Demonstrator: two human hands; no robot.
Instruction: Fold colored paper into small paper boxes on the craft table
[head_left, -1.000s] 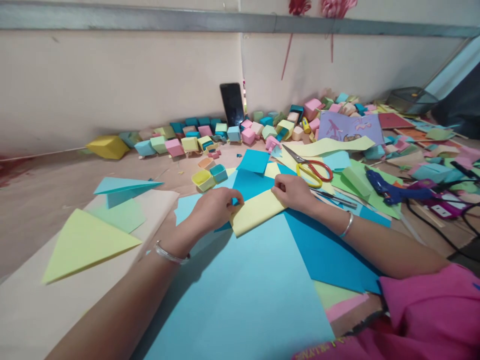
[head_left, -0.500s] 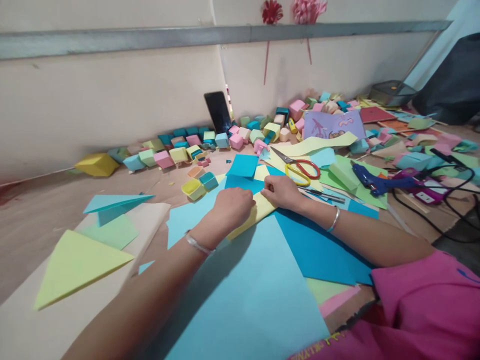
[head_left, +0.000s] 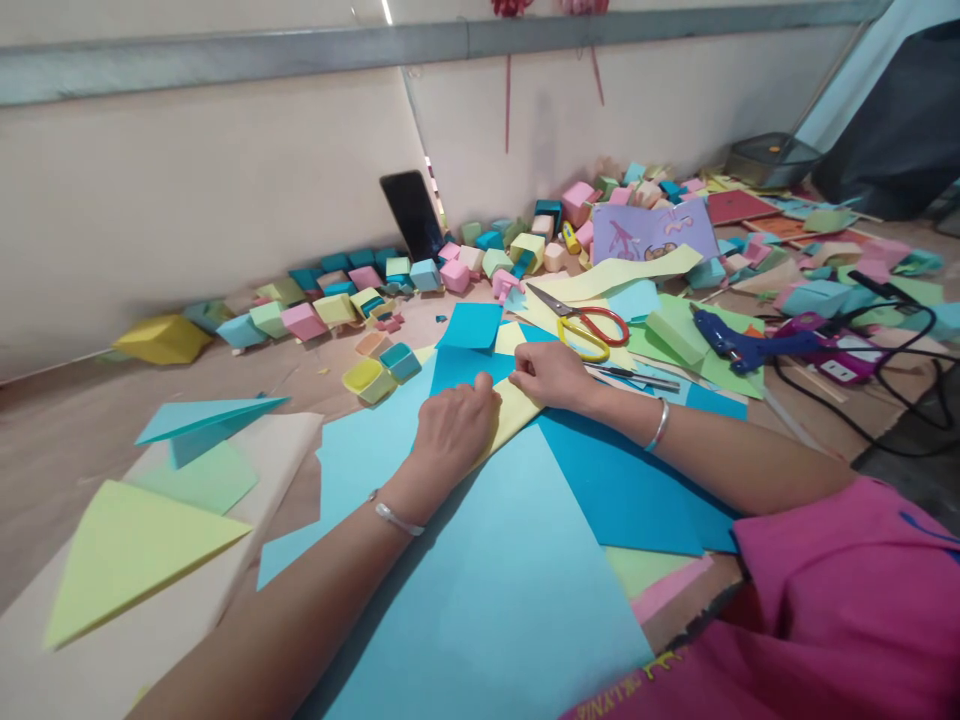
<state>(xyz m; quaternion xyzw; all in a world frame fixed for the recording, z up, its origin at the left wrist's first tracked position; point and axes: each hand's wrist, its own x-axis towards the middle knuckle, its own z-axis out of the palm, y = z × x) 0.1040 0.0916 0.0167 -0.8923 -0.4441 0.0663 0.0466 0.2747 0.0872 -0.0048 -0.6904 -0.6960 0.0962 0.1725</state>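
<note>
A folded strip of pale yellow paper (head_left: 514, 412) lies on large light blue sheets (head_left: 480, 580) in front of me. My left hand (head_left: 452, 432) is closed, its fingers pressed on the strip's left part. At the strip's upper right end, my right hand (head_left: 551, 375) is curled with its fingertips on the paper. A small dark blue paper piece (head_left: 471, 328) stands just beyond both hands. To the right of my right hand lie scissors (head_left: 585, 325) with red and yellow handles, and a thin craft knife or pen-like tool (head_left: 634, 377).
Three small open paper boxes (head_left: 369, 381) sit left of the sheets. Rows of paper cubes (head_left: 302, 321) line the wall, with a phone (head_left: 412, 215) leaning there. A blue glue gun (head_left: 739, 345) and its cables lie right. Folded yellow paper (head_left: 142, 555) is at left.
My left hand has slid a little down-left along the yellow strip, with its thumb side now raised. My right hand stays at the upper end. The whole view has shifted slightly.
</note>
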